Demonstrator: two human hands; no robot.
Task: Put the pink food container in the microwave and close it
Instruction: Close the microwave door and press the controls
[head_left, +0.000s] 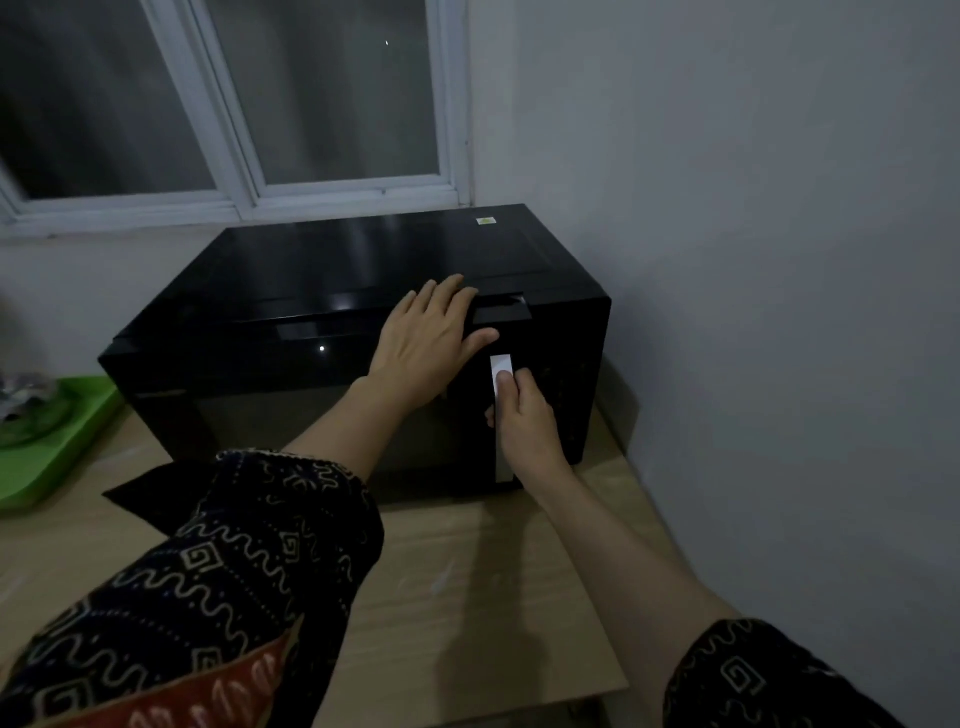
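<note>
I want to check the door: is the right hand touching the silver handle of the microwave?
Touching. The head view shows the right hand wrapped around the silver handle, thumb pressed on its front.

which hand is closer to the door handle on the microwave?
Right. The right hand grips the silver door handle on the microwave. The left hand rests flat on the front top edge, up and left of it.

No readable text is showing anywhere.

A small pale sticker (486, 221) is sitting on the top of the black microwave (311, 280), near its back right corner, carrying a yellowish mark too small and blurred to read. The dim front of the microwave is showing no brand, numbers or button labels that can be read.
</note>
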